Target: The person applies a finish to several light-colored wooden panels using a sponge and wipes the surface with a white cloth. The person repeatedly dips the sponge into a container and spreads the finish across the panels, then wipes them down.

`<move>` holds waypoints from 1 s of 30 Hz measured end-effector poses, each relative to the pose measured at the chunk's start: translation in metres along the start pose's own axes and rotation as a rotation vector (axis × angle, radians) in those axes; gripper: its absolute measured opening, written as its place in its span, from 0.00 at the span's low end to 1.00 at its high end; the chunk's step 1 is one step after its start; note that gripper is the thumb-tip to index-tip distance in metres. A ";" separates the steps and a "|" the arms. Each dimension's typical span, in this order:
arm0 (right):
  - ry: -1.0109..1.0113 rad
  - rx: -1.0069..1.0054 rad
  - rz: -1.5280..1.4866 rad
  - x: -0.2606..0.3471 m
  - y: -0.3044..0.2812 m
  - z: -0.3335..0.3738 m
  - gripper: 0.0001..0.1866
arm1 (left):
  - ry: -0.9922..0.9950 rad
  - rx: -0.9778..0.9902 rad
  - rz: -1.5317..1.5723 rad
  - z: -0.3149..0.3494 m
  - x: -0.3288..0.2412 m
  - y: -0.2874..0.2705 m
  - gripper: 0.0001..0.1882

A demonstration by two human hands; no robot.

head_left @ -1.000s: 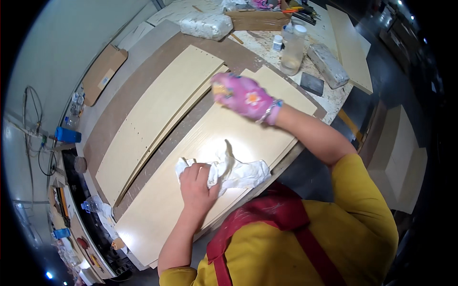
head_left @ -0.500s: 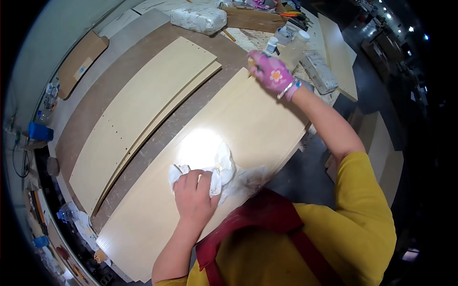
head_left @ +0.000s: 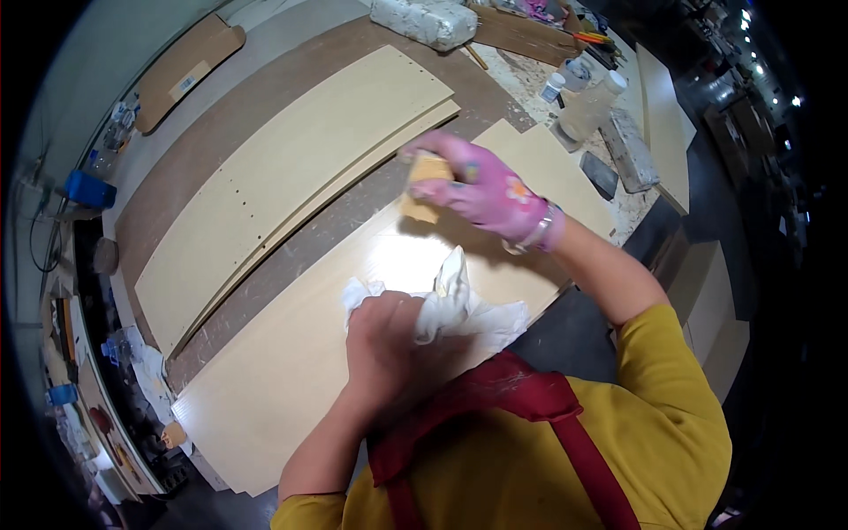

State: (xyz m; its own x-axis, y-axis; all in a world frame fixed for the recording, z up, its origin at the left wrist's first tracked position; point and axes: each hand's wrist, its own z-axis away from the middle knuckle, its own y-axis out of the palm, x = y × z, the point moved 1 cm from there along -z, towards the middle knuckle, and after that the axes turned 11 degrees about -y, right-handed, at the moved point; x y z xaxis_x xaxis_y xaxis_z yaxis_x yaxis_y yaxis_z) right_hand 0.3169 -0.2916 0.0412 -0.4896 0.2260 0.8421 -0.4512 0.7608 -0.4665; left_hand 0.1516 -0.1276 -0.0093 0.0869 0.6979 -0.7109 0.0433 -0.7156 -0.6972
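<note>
Head view: left hand (head_left: 384, 340) bare, closed on white rag (head_left: 459, 305), pressed onto near board (head_left: 291, 371). Right hand (head_left: 481, 185), pink glove, grips tan block (head_left: 426, 181) just above same board. Wiping looks midway; board glossy round rag, far end not reached.

Count: three pale boards on bench (head_left: 168, 216), one rag, one block, two jars (head_left: 583, 102).

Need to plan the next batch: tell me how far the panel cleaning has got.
Done: can't be judged; the near pale panel shows glare, no clear wiped zone. In hand: left hand presses a white rag on that panel; gloved right hand holds a tan sponge-like block over its far end. Left: the two stacked panels beyond lie untouched.
</note>
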 end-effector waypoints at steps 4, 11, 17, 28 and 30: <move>0.181 -0.321 -1.205 -0.020 0.005 0.056 0.18 | -0.350 -0.029 0.560 -0.002 0.000 -0.003 0.24; -0.025 -0.499 -1.356 -0.006 0.015 0.080 0.19 | -0.444 0.099 0.452 -0.019 -0.019 -0.037 0.29; -0.016 -0.958 -0.727 -0.055 -0.089 0.134 0.15 | -0.233 0.023 -0.477 0.012 0.059 -0.135 0.21; -0.026 -1.026 -0.645 -0.096 -0.094 0.138 0.18 | -0.418 0.325 -0.442 0.022 0.100 -0.143 0.34; -0.040 -1.019 -0.653 -0.107 -0.096 0.127 0.20 | -0.473 0.312 -0.363 0.022 0.118 -0.143 0.33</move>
State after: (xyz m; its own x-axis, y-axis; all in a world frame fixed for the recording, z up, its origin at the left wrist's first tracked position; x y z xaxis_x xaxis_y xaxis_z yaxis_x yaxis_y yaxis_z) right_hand 0.3184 -0.4663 -0.0385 -0.4197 -0.3846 0.8222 0.1641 0.8588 0.4854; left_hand 0.1342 0.0574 0.0048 -0.3272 0.8813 -0.3411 -0.3083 -0.4408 -0.8430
